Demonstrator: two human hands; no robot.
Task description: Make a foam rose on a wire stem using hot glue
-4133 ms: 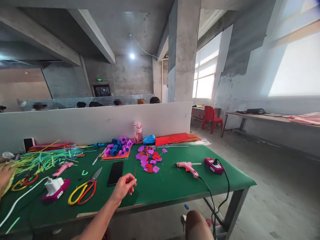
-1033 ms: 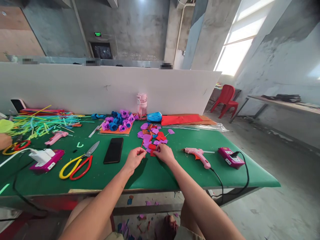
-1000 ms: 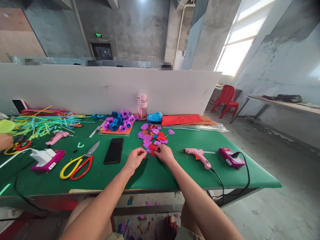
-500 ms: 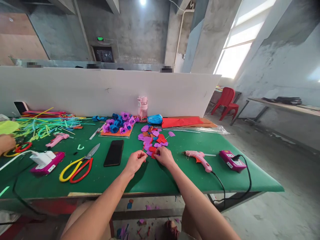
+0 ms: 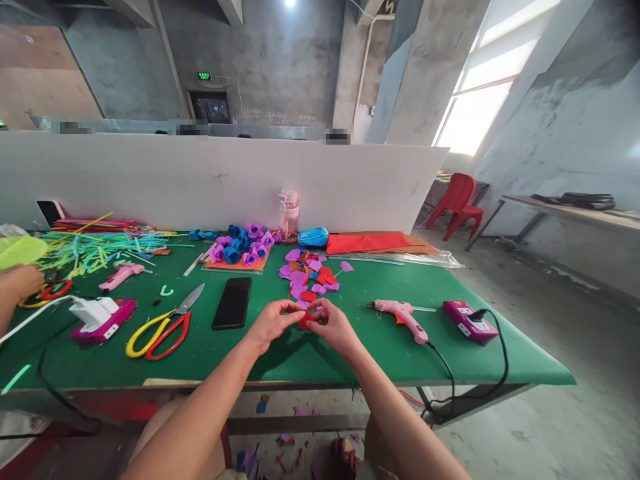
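Observation:
Just in front of the pile of petals, my left hand (image 5: pixel 273 325) and my right hand (image 5: pixel 333 327) meet with thumbs and fingers pinched. Between their fingertips is a small red petal (image 5: pixel 305 322), gripped from both sides and partly covered by the fingers. Past them lie loose cut petals (image 5: pixel 299 278) in purple, red, brown and blue. A thin red strip (image 5: pixel 290 293) shows just above my left fingers; I cannot tell whether it is held. Left of my hands lies a black phone (image 5: pixel 232 303), and to the right a pink glue gun (image 5: pixel 403 315).
Yellow-and-red scissors (image 5: pixel 167 323) and a power strip (image 5: pixel 107 321) lie left. Finished purple and blue flowers (image 5: pixel 243 245) sit behind the phone. At far left is another person's hand (image 5: pixel 23 283). A second power strip (image 5: pixel 470 322) with cords stands right; a white partition (image 5: pixel 225 180) runs behind.
My right hand has lifted a red petal off the pile and drawn it toward me. Both hands' fingertips have come together on it. The view has shifted slightly.

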